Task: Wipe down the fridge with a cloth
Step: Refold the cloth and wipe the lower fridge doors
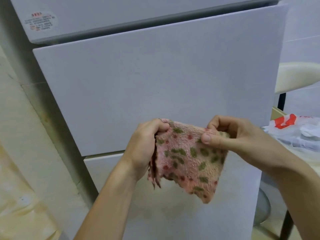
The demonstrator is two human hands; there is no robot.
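Holding the cloth [187, 158] spread between both hands, just in front of the fridge [155, 84].

The left hand [145, 146] is gripping the bunched left edge, while the right hand [230, 132] is pinching the top right corner; the cloth is hanging free, apparently not yet touching the door. A loose corner pinch is risking a slip, dropping the cloth to the floor; a crumpled fold would be wiping unevenly. A plastic bag [294, 129] is lying on the desk [297, 153] at right.

PLACE: home kitchen | SIGNS: tall white 3-door fridge [155, 84]; cream tiled wall [19, 122]; red-and-white plastic shopping bag [292, 129]; cream padded stool seat [298, 77]
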